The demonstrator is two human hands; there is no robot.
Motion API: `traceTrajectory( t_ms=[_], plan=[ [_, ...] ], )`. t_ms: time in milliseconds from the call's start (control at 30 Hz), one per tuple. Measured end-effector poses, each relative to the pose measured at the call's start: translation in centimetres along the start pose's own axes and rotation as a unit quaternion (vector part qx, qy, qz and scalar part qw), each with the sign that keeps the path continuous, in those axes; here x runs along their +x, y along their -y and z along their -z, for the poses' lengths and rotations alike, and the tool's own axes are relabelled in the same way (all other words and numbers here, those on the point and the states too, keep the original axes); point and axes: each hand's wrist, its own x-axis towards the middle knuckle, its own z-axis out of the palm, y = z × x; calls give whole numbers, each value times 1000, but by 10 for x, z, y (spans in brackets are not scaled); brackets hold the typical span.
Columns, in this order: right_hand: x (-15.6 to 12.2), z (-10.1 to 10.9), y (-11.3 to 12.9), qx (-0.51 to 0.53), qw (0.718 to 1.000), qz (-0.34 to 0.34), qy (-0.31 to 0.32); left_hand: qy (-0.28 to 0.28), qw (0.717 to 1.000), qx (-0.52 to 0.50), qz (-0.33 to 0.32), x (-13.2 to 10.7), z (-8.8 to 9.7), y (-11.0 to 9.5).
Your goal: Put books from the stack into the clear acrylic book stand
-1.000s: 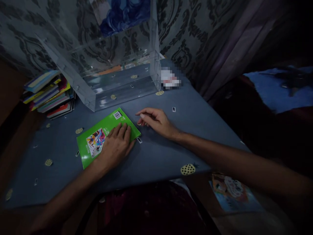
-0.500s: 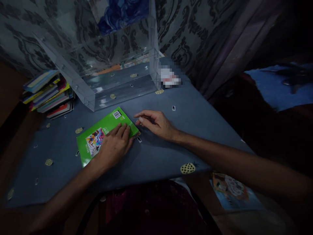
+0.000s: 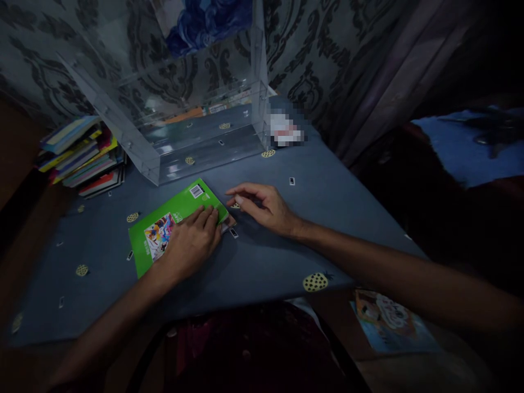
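Observation:
A green book [image 3: 164,219] with a barcode and a colourful picture on its upward cover lies slanted on the table. My left hand [image 3: 194,240] rests palm down over its right part, fingers flat on the cover. The left thumb is near the right edge and partly hidden. At that right corner the cover stands slightly off the pages beneath. My right hand [image 3: 262,208] hovers just right of the book, apart from it. Its index finger and thumb are loosely curved with a gap between them, and I see nothing held there.
Behind the book stands a clear acrylic rack [image 3: 213,153]. A stack of books [image 3: 84,153] sits at the left. A blurred white packet [image 3: 286,131] lies right of the rack on the patterned tablecloth [image 3: 327,218]. Below the table edge is another colourful book [image 3: 393,322].
Pages show a little more under the book's right corner, where the cover has lifted slightly. My left fingers stay on the cover. My right hand has hardly moved.

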Motion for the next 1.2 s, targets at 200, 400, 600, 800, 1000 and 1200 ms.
traceTrajectory(
  t_ms=[200, 400, 600, 800, 1000, 1200],
  plan=[
    [-4, -1, -1, -59, 997, 31, 26, -3, 1000, 11, 11, -3, -8, -5],
    [-8, -2, -5, -193, 968, 118, 110, -14, 1000, -16, 8, -7, -11, -2],
    [-21, -8, 10, -310, 934, 137, 116, -2, 994, -36, 106, -23, -3, 59],
    [-34, -16, 20, -301, 944, 30, 135, 48, 972, -40, 226, -46, -8, 104],
    [-22, -10, 0, -335, 932, 24, 139, 70, 965, -15, 253, -45, -3, 77],
    [22, -6, -34, -361, 922, 13, 138, 117, 965, -25, 234, -36, 7, 49]
  ],
)
